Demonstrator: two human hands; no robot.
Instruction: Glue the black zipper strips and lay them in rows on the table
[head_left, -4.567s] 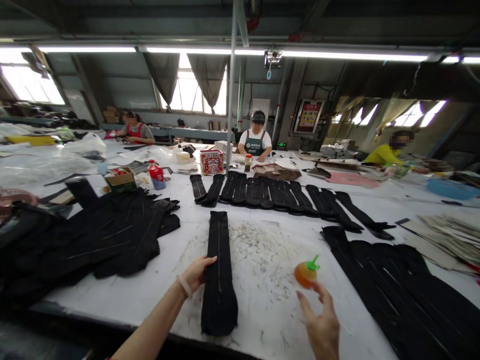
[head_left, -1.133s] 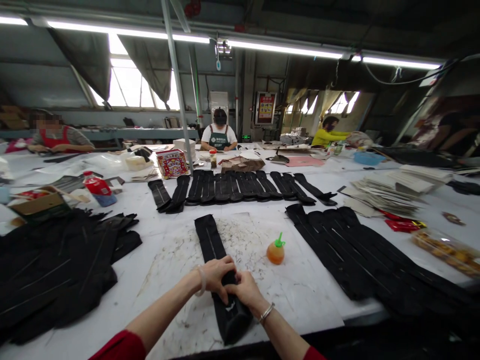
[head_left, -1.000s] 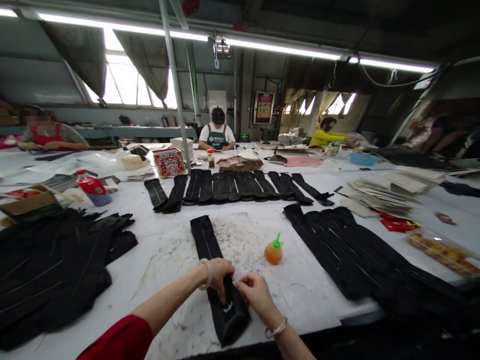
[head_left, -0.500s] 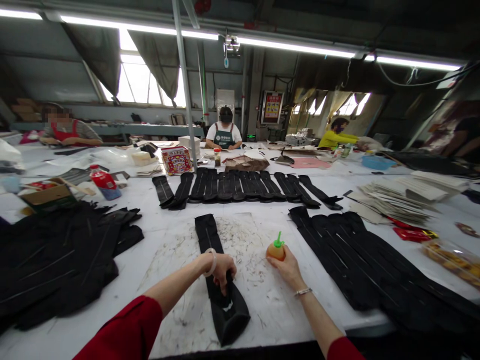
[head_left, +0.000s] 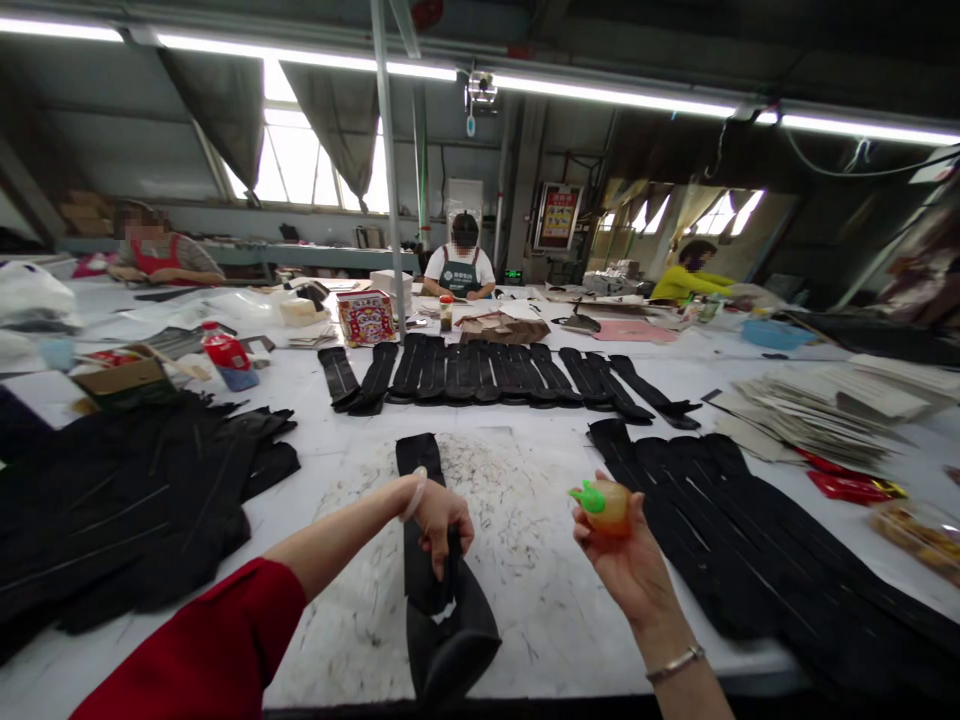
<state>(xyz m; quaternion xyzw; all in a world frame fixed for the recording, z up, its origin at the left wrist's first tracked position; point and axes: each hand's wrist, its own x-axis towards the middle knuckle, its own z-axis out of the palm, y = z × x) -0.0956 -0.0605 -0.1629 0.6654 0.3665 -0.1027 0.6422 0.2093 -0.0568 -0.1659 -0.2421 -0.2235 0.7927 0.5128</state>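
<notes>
My left hand is closed on a long black fabric strip that lies lengthwise in front of me. The strip's near end bulges open, and a small white patch shows just below my fingers. In my right hand, to the right of the strip, is a small squeeze bottle with a green nozzle and orange liquid inside. The bottle is raised above the table and tipped over, its nozzle pointing left. My fingers are wrapped around its far side and partly hidden.
A row of black strips lies across the table. More are spread at right, with a black pile at left. A red-labelled bottle, stacked grey sheets and a plastic food box stand around. Several people sit beyond.
My right hand has turned palm up and moved right, tipping the squeeze bottle from upright to sideways. My left hand keeps hold of the black strip, whose near end gapes wider. The view has shifted slightly.
</notes>
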